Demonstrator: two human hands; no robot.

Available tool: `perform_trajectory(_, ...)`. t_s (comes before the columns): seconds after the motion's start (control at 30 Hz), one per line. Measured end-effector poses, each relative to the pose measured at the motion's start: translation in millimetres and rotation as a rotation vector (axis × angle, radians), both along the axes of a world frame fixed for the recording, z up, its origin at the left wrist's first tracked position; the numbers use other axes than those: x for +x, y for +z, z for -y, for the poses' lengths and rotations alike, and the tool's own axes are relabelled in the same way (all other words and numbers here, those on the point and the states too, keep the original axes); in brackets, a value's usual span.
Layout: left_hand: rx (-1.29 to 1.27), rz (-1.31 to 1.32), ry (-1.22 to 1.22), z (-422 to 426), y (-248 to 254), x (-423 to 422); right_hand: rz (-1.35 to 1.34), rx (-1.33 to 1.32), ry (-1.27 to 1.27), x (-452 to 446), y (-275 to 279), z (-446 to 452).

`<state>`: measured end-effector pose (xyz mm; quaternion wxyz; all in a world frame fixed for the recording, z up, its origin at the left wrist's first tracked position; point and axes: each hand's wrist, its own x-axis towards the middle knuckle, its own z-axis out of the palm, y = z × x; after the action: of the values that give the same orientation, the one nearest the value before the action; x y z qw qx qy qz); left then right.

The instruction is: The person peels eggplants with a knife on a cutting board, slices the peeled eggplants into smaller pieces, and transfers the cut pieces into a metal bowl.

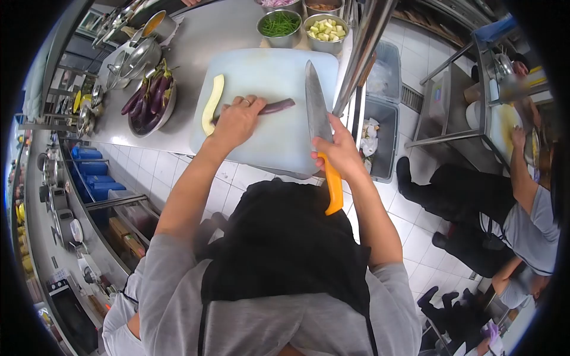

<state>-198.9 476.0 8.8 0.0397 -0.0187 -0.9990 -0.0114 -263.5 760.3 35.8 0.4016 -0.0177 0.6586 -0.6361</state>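
1 cutting bd (267, 148), 12 o'clock | orange-hdl knife (319, 110), bd's 3 o'clock, tip to 12; R hand (338, 148) clamped at hdl/blade join | purple eggplant (279, 107), mid-bd, end to 3 o'clock; L hand (240, 121) clamped over it; prob. light, firm-ish, slick skin; best held mid-length | labels: none legible
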Motion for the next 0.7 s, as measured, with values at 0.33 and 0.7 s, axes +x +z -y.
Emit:
perform_trajectory(0.33,0.422,0.168,0.191,3,9,2,-0.041,0.119,0.107,-5,3,2)
perform_trajectory(0.7,0.431,-0.086,0.070,10,11,5,-0.278,0.151,0.180,-10,12,21)
